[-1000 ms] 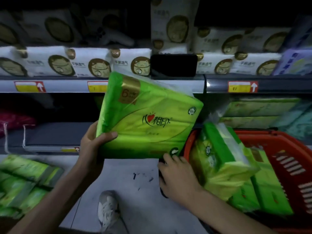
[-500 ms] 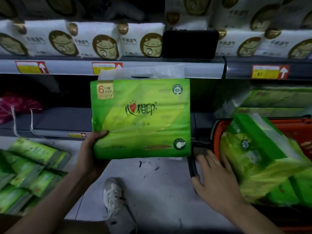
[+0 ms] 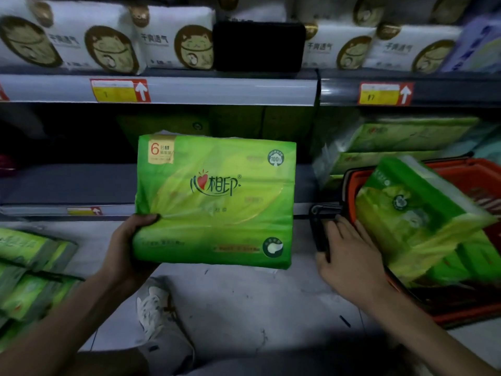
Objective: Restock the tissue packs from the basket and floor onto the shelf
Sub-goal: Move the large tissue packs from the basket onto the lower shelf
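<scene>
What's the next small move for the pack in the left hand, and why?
Probably push the green tissue pack forward onto the lower shelf. The left hand grips its lower-left corner, holding it upright in front of a bare stretch of that shelf. The right hand only rests on the basket handle.

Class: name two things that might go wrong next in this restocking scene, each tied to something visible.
1. The left hand grips the pack by one lower corner only, so it may sag or slip.
2. A second pack lies tilted atop the basket load, by the right hand. Nudging the basket might tip it out.
</scene>
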A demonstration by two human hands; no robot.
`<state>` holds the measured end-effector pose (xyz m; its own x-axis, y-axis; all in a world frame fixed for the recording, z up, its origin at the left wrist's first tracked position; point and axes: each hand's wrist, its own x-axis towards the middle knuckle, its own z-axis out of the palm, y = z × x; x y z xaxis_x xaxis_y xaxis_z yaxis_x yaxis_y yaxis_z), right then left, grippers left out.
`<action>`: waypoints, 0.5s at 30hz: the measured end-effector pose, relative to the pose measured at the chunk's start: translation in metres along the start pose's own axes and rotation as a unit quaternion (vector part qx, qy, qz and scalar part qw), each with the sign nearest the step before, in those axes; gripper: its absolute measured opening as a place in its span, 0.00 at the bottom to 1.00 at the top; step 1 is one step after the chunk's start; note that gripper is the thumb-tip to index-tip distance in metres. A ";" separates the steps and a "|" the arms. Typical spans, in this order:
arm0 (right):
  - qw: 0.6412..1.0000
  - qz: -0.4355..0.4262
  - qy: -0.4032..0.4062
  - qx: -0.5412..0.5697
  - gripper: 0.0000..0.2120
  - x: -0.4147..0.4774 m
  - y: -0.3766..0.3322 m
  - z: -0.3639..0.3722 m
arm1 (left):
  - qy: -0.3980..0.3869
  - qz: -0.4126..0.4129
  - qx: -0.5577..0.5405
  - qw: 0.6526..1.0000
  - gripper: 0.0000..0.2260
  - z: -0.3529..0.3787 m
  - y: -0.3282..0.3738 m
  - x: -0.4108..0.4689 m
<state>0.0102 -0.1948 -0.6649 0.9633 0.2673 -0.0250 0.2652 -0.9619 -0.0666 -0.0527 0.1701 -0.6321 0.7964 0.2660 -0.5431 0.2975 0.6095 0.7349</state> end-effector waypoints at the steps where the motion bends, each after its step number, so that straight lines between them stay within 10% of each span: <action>1: 1.000 0.007 -0.003 0.008 0.22 0.001 0.002 -0.001 | -0.002 -0.003 0.003 1.000 0.21 0.004 -0.002 0.000; 6: 0.973 0.026 0.048 0.222 0.19 0.004 -0.002 -0.022 | -0.012 -0.015 0.016 1.000 0.19 0.022 -0.009 0.001; 11: 0.794 0.093 -0.027 0.600 0.20 -0.002 -0.031 -0.069 | -0.030 -0.026 0.014 0.999 0.17 0.035 -0.016 -0.002; 15: 0.733 0.107 -0.081 0.667 0.32 0.003 -0.027 -0.078 | -0.053 -0.027 0.020 0.998 0.13 0.048 -0.014 -0.009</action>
<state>0.0094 -0.1722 -0.5850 0.9303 0.2266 -0.2883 -0.2723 -0.0995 -0.9571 -0.0385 0.1235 -0.6178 0.8292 0.1515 -0.5380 0.3605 0.5907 0.7219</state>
